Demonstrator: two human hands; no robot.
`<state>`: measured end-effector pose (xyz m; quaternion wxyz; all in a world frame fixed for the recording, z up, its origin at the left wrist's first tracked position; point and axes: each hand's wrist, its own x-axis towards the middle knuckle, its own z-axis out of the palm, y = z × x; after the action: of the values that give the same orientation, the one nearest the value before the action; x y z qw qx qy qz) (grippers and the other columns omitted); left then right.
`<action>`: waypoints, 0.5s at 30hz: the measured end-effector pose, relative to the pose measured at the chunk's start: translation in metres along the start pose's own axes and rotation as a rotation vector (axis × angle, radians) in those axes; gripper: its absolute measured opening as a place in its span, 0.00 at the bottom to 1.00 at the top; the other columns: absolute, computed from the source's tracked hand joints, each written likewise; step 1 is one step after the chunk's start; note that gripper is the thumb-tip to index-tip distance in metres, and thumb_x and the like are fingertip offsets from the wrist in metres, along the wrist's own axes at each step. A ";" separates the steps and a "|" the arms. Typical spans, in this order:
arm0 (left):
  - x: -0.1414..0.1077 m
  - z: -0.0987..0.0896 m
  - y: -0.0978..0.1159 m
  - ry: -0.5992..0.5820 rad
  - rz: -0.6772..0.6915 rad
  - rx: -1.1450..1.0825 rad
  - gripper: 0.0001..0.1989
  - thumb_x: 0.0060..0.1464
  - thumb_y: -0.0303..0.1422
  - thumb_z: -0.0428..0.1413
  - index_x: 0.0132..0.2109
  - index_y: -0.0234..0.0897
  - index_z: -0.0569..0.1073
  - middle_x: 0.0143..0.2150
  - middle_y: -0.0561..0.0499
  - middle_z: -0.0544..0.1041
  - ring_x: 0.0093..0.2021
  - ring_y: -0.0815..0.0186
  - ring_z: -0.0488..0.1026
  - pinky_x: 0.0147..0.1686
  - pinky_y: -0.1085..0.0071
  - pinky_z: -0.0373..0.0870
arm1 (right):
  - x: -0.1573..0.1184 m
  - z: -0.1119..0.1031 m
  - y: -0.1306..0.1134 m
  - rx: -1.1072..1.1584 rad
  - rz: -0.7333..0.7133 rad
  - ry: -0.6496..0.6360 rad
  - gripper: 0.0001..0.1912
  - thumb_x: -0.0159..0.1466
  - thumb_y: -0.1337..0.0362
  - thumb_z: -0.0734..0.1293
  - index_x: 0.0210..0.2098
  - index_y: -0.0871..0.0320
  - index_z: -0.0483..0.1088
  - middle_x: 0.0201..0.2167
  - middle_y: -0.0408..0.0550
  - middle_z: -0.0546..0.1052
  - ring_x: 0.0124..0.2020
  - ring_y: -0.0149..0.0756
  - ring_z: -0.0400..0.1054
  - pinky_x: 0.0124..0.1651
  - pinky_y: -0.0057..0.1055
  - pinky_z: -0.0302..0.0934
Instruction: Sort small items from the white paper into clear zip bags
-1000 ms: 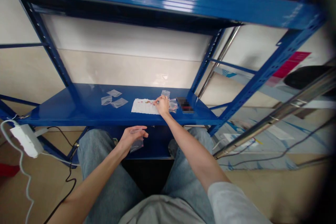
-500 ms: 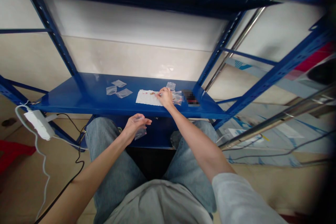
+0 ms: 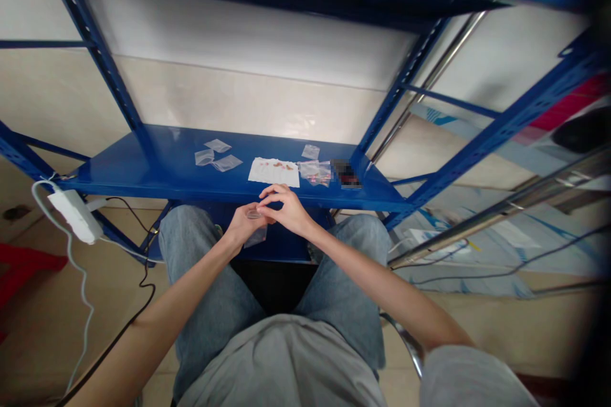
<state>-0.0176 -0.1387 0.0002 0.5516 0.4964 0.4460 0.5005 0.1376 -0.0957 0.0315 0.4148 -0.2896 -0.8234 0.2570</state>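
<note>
In front of the shelf edge, my left hand (image 3: 244,224) is closed on a small clear plastic bag (image 3: 256,237) that hangs below its fingers. My right hand (image 3: 285,208) touches the bag's upper part, thumb and index finger pinched; whatever lies between them is too small to make out. Beyond my hands, a white sheet (image 3: 267,173) with a few small reddish and brown pieces lies on the blue shelf (image 3: 167,168). Just right of the sheet is a clear bag (image 3: 315,173) with small reddish items inside, and a smaller clear bag (image 3: 310,151) lies behind it.
Several clear bags (image 3: 227,163) lie on the shelf's left part. A dark, pixelated object (image 3: 347,175) sits near its right end. Blue uprights (image 3: 114,82) frame the shelf. A white power strip (image 3: 75,216) with cables hangs at the left; a metal pipe (image 3: 496,213) crosses the right.
My right hand has moved from the sheet down and left to the bag in my left hand. The sheet's pieces are now uncovered. The view has shifted slightly.
</note>
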 end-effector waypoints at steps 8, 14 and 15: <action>0.001 -0.002 0.000 -0.004 -0.061 -0.087 0.20 0.42 0.41 0.69 0.38 0.33 0.74 0.33 0.43 0.82 0.34 0.62 0.78 0.31 0.70 0.73 | 0.044 -0.029 0.057 0.021 0.138 0.279 0.09 0.61 0.57 0.71 0.34 0.55 0.80 0.38 0.49 0.81 0.43 0.40 0.73 0.45 0.35 0.63; 0.002 -0.001 -0.002 -0.024 -0.106 -0.104 0.22 0.44 0.43 0.69 0.40 0.33 0.73 0.35 0.43 0.81 0.29 0.65 0.74 0.25 0.70 0.74 | 0.084 -0.070 0.128 -0.315 0.289 0.461 0.07 0.60 0.65 0.69 0.31 0.57 0.80 0.33 0.50 0.82 0.38 0.41 0.73 0.46 0.36 0.65; 0.002 -0.001 -0.002 -0.030 -0.104 -0.104 0.22 0.45 0.43 0.68 0.40 0.33 0.74 0.36 0.42 0.81 0.29 0.65 0.74 0.25 0.70 0.74 | 0.085 -0.073 0.136 -0.381 0.319 0.427 0.07 0.60 0.66 0.68 0.31 0.57 0.80 0.34 0.50 0.82 0.39 0.41 0.74 0.47 0.36 0.64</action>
<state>-0.0177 -0.1369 -0.0017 0.6085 0.4505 0.4364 0.4861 0.1930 0.0717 0.0245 0.4709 -0.5346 -0.6955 0.0936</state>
